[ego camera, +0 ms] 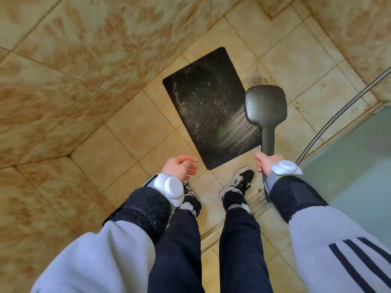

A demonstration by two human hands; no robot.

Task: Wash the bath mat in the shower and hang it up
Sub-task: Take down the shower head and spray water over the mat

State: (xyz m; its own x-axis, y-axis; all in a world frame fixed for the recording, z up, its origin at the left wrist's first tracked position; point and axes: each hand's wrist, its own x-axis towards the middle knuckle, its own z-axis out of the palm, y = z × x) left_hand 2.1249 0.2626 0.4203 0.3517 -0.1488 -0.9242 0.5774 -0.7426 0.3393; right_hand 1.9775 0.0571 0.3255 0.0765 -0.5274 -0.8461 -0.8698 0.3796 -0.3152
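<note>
A dark rectangular bath mat [203,98] lies flat on the tiled shower floor, wet and speckled with droplets. My right hand [264,162] grips the handle of a dark grey shower head [266,105], held over the mat's right edge. Water sprays from it leftwards onto the mat's near right part. My left hand [179,167] hovers with fingers apart and holds nothing, just short of the mat's near corner.
A round floor drain [256,80] sits just right of the mat, partly behind the shower head. Tiled walls [74,60] close in on the left and far right. A curved metal rail [338,117] and frosted glass door [355,161] stand at right. My shoes [239,182] stand at the threshold.
</note>
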